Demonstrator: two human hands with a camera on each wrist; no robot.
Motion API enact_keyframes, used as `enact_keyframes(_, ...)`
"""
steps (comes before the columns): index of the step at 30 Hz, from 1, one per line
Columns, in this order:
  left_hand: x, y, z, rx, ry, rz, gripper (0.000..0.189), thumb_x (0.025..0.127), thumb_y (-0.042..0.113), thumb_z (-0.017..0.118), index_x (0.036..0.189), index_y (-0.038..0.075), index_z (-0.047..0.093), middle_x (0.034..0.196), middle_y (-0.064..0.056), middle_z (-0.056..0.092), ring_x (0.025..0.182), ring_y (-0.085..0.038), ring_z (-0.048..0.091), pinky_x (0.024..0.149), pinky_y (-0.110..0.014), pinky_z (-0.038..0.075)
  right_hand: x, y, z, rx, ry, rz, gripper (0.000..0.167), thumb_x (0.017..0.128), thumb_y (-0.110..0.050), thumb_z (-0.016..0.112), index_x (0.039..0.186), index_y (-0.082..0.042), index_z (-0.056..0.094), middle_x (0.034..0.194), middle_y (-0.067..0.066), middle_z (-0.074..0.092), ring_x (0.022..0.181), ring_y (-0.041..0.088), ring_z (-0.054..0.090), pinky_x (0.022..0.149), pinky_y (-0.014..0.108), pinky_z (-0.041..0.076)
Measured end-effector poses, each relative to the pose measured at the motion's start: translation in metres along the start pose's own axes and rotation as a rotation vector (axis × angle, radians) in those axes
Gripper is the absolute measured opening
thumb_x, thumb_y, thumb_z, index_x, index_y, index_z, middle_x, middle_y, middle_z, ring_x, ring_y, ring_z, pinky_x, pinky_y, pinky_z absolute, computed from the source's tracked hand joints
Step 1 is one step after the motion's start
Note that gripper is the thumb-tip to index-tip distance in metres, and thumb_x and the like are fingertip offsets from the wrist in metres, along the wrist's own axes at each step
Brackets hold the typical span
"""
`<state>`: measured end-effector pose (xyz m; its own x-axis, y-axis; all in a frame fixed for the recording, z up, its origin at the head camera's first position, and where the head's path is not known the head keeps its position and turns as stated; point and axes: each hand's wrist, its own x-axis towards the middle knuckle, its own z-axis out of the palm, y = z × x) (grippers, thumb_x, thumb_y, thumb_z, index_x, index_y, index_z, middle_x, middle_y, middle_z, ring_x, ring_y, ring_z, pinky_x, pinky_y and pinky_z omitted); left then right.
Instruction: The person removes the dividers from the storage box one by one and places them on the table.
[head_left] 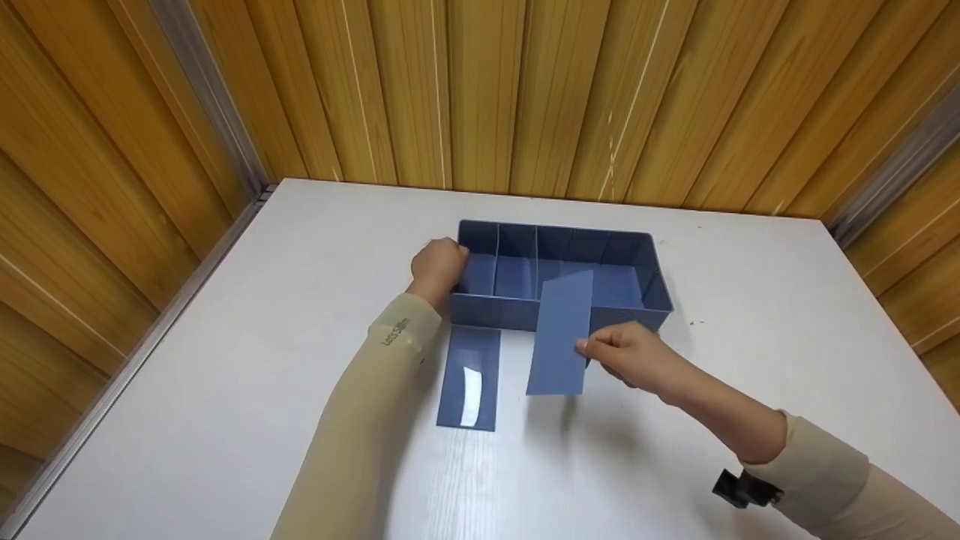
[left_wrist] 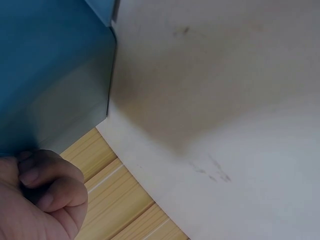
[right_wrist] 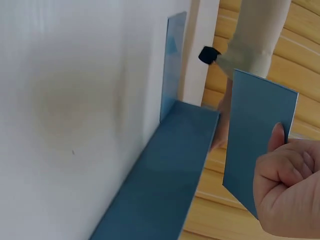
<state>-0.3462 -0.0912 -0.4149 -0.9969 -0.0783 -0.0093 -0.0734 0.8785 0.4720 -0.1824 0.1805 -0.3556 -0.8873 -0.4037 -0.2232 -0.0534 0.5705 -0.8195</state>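
A blue-grey box (head_left: 491, 309) with upright dividers across its left part stands on the white table. At its left end, my left hand (head_left: 439, 264) grips the wall, thumb over the rim; the left wrist view shows the curled fingers (left_wrist: 60, 187) against the box side. My right hand (head_left: 634, 354) pinches a flat blue divider panel (head_left: 562, 337) by its right edge, holding it upright in front of the box. In the right wrist view the thumb lies on the face of this panel (right_wrist: 257, 135). A second panel (head_left: 461, 375) lies flat on the table, before the box's left part.
The white table (head_left: 247, 375) reaches back to a wood-patterned wall (head_left: 480, 97). Metal frame posts (head_left: 217, 97) stand at the corners. A black wrist camera (head_left: 746, 489) sits at the right sleeve.
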Motion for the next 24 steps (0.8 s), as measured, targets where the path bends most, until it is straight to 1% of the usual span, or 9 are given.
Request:
enact_keyframes(3, 0.001, 0.002, 0.0, 0.024, 0.01, 0.01, 0.039, 0.103, 0.026, 0.045, 0.096, 0.0, 0.074, 0.108, -0.016, 0.078, 0.083, -0.026, 0.064, 0.085, -0.047, 0.059, 0.0, 0.003, 0.011, -0.012, -0.035, 0.003, 0.034, 0.103, -0.024, 0.057, 0.09, 0.007, 0.067, 0.05, -0.011, 0.033, 0.047, 0.004, 0.027, 0.048, 0.021, 0.024)
enact_keyframes(5, 0.001, 0.002, -0.001, 0.038, 0.014, 0.013, 0.04, 0.104, 0.026, 0.045, 0.097, 0.0, 0.075, 0.109, -0.017, 0.077, 0.085, -0.026, 0.066, 0.085, -0.048, 0.06, 0.001, 0.006, 0.018, -0.023, -0.061, 0.002, 0.037, 0.102, -0.023, 0.057, 0.09, 0.011, 0.066, 0.05, -0.012, 0.033, 0.048, 0.005, 0.027, 0.049, 0.021, 0.024)
enact_keyframes(6, 0.001, 0.002, -0.001, 0.043, 0.016, 0.013, 0.04, 0.104, 0.027, 0.045, 0.097, 0.0, 0.075, 0.109, -0.017, 0.077, 0.085, -0.026, 0.066, 0.084, -0.048, 0.06, 0.002, 0.008, 0.022, -0.027, -0.068, 0.004, 0.036, 0.102, -0.023, 0.058, 0.091, 0.01, 0.067, 0.049, -0.012, 0.032, 0.048, 0.005, 0.027, 0.049, 0.021, 0.024)
enact_keyframes(9, 0.0, 0.002, 0.0, 0.041, 0.011, 0.006, 0.04, 0.105, 0.027, 0.045, 0.096, 0.001, 0.074, 0.108, -0.016, 0.078, 0.082, -0.024, 0.062, 0.084, -0.047, 0.06, 0.007, 0.013, 0.031, -0.046, -0.087, 0.012, 0.037, 0.102, -0.022, 0.058, 0.089, 0.011, 0.067, 0.05, -0.011, 0.032, 0.049, 0.006, 0.027, 0.05, 0.022, 0.023)
enact_keyframes(13, 0.0, 0.0, 0.0, 0.032, 0.002, 0.008, 0.04, 0.105, 0.027, 0.044, 0.095, 0.001, 0.074, 0.106, -0.016, 0.078, 0.078, -0.023, 0.058, 0.084, -0.047, 0.059, 0.015, 0.022, 0.041, -0.061, -0.09, 0.05, 0.034, 0.102, -0.021, 0.057, 0.088, 0.009, 0.068, 0.051, -0.01, 0.032, 0.05, 0.006, 0.025, 0.05, 0.022, 0.022)
enact_keyframes(16, -0.001, -0.002, -0.001, 0.034, 0.005, -0.001, 0.04, 0.105, 0.027, 0.045, 0.096, 0.002, 0.074, 0.106, -0.015, 0.078, 0.079, -0.024, 0.06, 0.084, -0.046, 0.059, 0.022, 0.026, 0.047, -0.071, -0.088, 0.052, 0.035, 0.101, -0.019, 0.057, 0.084, 0.011, 0.064, 0.051, -0.01, 0.032, 0.051, 0.006, 0.025, 0.05, 0.023, 0.021)
enact_keyframes(18, -0.001, -0.003, -0.002, 0.034, 0.007, -0.002, 0.04, 0.105, 0.028, 0.045, 0.097, 0.002, 0.074, 0.107, -0.016, 0.078, 0.081, -0.025, 0.062, 0.084, -0.046, 0.059, 0.026, 0.028, 0.05, -0.078, -0.085, 0.047, 0.037, 0.101, -0.018, 0.057, 0.079, 0.012, 0.059, 0.051, -0.01, 0.032, 0.051, 0.006, 0.026, 0.051, 0.023, 0.021)
enact_keyframes(22, -0.001, -0.002, -0.004, 0.032, 0.012, 0.01, 0.04, 0.105, 0.028, 0.045, 0.099, 0.001, 0.074, 0.108, -0.016, 0.077, 0.084, -0.026, 0.064, 0.086, -0.047, 0.058, 0.031, 0.031, 0.054, -0.087, -0.063, 0.076, 0.039, 0.099, -0.017, 0.057, 0.066, 0.002, 0.052, 0.049, -0.01, 0.032, 0.049, 0.006, 0.027, 0.05, 0.023, 0.021)
enact_keyframes(24, 0.0, -0.002, -0.005, 0.034, 0.01, 0.007, 0.04, 0.105, 0.028, 0.045, 0.1, 0.001, 0.074, 0.108, -0.016, 0.077, 0.084, -0.026, 0.063, 0.087, -0.047, 0.058, 0.034, 0.033, 0.054, -0.092, -0.053, 0.098, 0.038, 0.099, -0.017, 0.058, 0.063, -0.005, 0.052, 0.048, -0.01, 0.032, 0.048, 0.006, 0.027, 0.049, 0.022, 0.021)
